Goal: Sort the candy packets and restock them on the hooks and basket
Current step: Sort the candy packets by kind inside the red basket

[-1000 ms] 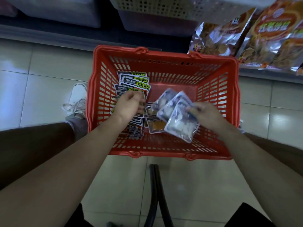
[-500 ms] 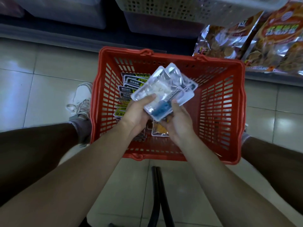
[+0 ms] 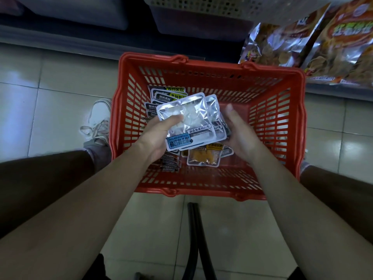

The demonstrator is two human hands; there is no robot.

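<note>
Candy packets (image 3: pixel 189 118) in a small stack are held above the red basket (image 3: pixel 272 118), roughly over its middle. The top one is a flat pouch of silvery clear film with rounded corners, showing pale white pieces inside. It has a blue label at its near left corner and a white strip of dark print along its near edge. At least one more pouch of the same kind peeks out behind it on the right.

The left grip (image 3: pixel 159 134) is clamped on the stack from the left, thumb pressed across the top pouch and fingers hidden underneath. The right grip (image 3: pixel 240 134) is spread apart, fingers fairly straight and pointing away, palm turned toward the stack's right edge. Whether it touches the pouches cannot be told.

On the basket's bottom, black packets with yellow-green labels (image 3: pixel 167 93) lie overlapped along the left wall. An orange packet (image 3: pixel 202 156) lies near the front, partly under the held stack.

The basket stands on a pale tiled floor (image 3: pixel 50 98), with a white laced shoe (image 3: pixel 99 122) just beside its left wall. Large foil snack bags (image 3: pixel 333 47) hang at the upper right.
</note>
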